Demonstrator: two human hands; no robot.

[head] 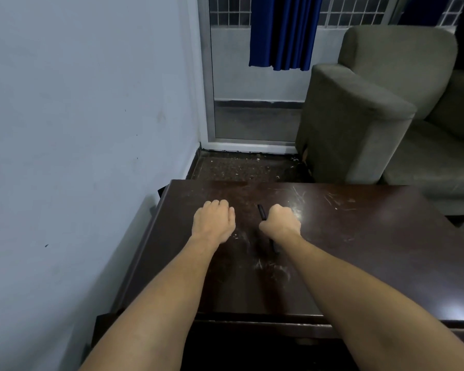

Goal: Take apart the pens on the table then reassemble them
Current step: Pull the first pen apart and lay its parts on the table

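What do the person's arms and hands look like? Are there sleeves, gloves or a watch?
The left forearm and the right forearm are bare right down to the picture's bottom edge, so no sleeves show. The left hand and the right hand wear no gloves. Neither wrist has a watch or bracelet. No ring shows, though the fingers are mostly hidden.

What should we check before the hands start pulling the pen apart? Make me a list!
1. Pen held firmly: ok. The right hand has its fingers curled round the black pen.
2. Pen ends reachable: ok. Both stick out of the fist.
3. Pen in one piece: cannot tell. The fist covers its middle.
4. Left hand free to help: cannot tell. It is curled and its palm is hidden.
5. Room for parts: ok. The table is bare beside the hands.
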